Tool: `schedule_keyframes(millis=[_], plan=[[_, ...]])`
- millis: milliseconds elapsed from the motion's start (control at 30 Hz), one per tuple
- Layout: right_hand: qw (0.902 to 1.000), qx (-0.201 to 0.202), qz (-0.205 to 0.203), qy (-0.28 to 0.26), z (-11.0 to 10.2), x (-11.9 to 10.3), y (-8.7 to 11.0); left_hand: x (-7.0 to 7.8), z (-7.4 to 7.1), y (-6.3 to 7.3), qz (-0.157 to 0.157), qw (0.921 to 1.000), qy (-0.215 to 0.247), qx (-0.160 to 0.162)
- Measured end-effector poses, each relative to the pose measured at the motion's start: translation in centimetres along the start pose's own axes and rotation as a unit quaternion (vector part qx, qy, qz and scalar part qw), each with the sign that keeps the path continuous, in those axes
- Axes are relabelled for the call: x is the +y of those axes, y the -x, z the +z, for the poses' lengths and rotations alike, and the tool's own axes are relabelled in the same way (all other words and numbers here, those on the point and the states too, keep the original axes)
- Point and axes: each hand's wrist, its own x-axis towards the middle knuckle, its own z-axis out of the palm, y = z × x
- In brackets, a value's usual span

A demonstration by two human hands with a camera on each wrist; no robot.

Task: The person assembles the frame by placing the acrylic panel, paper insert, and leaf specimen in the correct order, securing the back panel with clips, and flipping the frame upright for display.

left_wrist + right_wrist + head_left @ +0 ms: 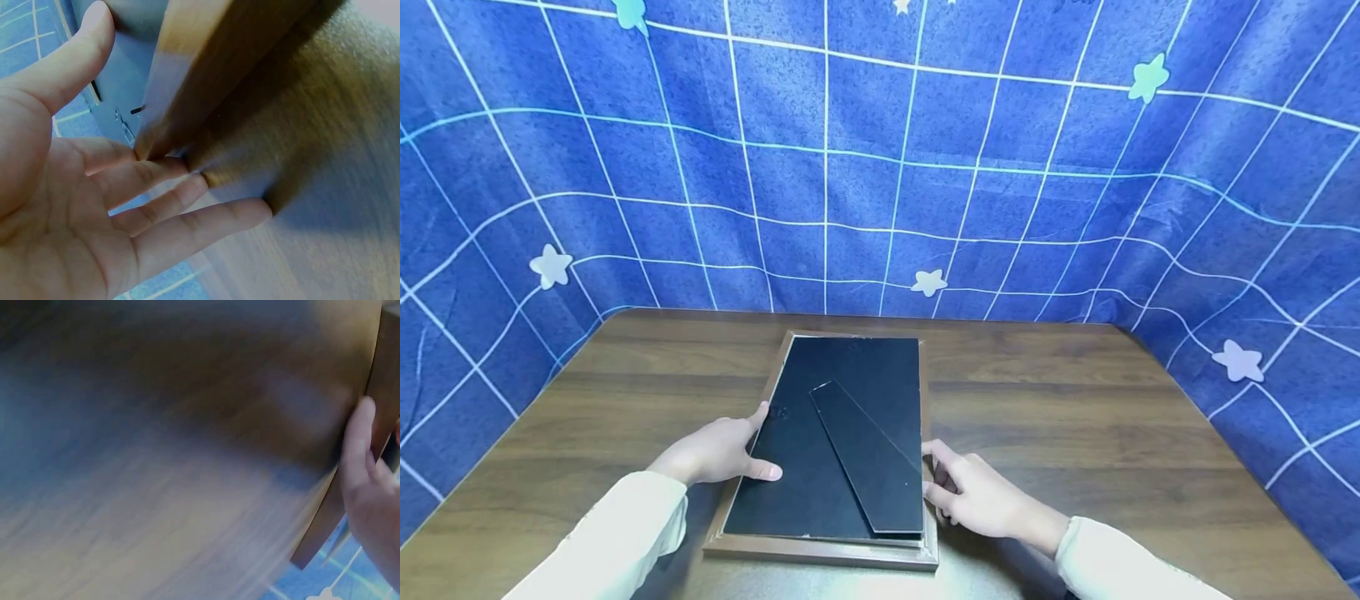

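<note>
A picture frame (820, 550) lies face down on the table, its wooden border around a black backing board (805, 467). A black easel leg (872, 467) lies slanted across that board. At the frame's left side is my left hand (718, 450), thumb over the board and fingers spread. Seen from the left wrist, the hand (81, 187) has nearly straight fingers, some touching the wooden side (187, 81). My right hand (977, 496) holds the right border with bent fingers; in the right wrist view one finger (358, 437) lies along the outer side. Its other fingers are partly hidden.
The wooden table (1060, 417) extends on both sides of the frame. A blue curtain (865, 192) with white grid lines and stars hangs behind the table and along its sides. In the left wrist view, small metal hardware (128, 128) shows on the backing.
</note>
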Motion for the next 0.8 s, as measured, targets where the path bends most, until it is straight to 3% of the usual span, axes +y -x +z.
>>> schedule_keyframes(millis=[100, 233, 300, 433, 800], plan=[[0.9972, -0.022, 0.011, -0.071, -0.7, 0.3, 0.2, 0.0, 0.0, 0.0, 0.0, 1.0, -0.004, 0.0], [0.9962, 0.014, 0.026, -0.082, -1.6, 0.5, -0.1, 0.1, 0.0, 0.0, 0.0, 1.0, -0.006, 0.003], [0.9963, 0.029, 0.033, -0.073, -2.1, 0.5, -0.3, 0.1, 0.1, 0.0, -0.007, 1.0, -0.004, 0.004], [0.9986, 0.022, 0.038, -0.032, -2.7, 0.4, -0.8, 0.1, 0.3, 0.1, -0.022, 0.9997, -0.002, 0.005], [0.9951, 0.017, 0.057, 0.079, -1.9, -0.1, -2.2, 0.0, 0.6, 0.2, -0.025, 0.9994, -0.007, 0.023]])
